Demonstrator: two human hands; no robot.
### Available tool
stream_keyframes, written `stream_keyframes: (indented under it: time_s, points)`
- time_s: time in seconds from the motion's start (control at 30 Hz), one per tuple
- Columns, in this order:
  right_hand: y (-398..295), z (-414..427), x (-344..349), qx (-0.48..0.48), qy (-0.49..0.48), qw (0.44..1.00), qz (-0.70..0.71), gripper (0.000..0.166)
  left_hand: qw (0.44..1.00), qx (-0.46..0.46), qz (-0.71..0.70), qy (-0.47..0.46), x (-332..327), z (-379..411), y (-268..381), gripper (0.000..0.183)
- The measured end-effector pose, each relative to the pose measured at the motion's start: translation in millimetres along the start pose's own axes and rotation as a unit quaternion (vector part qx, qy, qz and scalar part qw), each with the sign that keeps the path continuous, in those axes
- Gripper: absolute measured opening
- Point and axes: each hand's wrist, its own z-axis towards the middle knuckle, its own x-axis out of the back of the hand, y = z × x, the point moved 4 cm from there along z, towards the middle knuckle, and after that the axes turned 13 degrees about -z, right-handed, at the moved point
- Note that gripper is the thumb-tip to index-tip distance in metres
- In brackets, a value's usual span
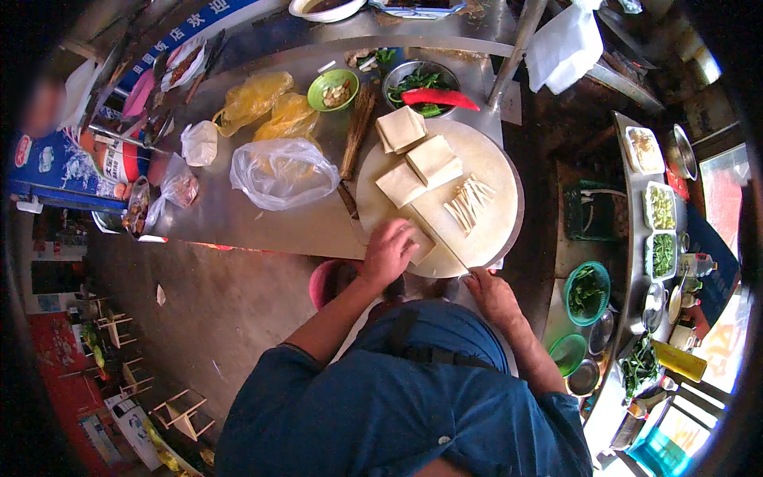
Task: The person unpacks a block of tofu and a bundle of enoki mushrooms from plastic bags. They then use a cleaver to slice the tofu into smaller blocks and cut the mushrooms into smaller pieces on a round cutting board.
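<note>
My right hand (492, 295) grips the handle end of a kitchen knife (441, 238) at the near edge of a round cutting board (501, 226). Its blade shows nearly edge-on, a thin line running away from me across the board. Left of the blade lies a piece of tofu sheet (424, 245), partly covered by my left hand (387, 253). The left fingers are curled at this piece; whether they press on it is unclear. Further back sit stacks of square tofu sheets (434, 160). Cut tofu strips (470, 204) lie in a small pile right of the knife.
Behind the board stands a metal bowl (390, 74) of greens with a red pepper (441, 97) across it. A whisk of bundled sticks (357, 131), a green bowl (316, 89) and plastic bags (283, 179) are to the left. A metal post (515, 53) rises at the back right.
</note>
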Motion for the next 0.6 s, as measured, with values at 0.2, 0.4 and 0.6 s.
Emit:
stream_keyframes:
  time_s: [0.2,0.4,0.6]
  points:
    - [-38,-16,44,-0.027,-0.074,0.996,-0.036,0.035,0.988,-0.060,0.029,-0.141,-6,15,0,0.036]
    - [-14,14,3,0.033,-0.039,0.999,0.008,0.034,0.990,-0.020,0.002,-0.142,-8,17,-4,0.036]
    - [-40,3,51,-0.003,-0.085,0.996,-0.039,0.036,0.991,-0.056,0.045,-0.114,-4,16,-1,0.031]
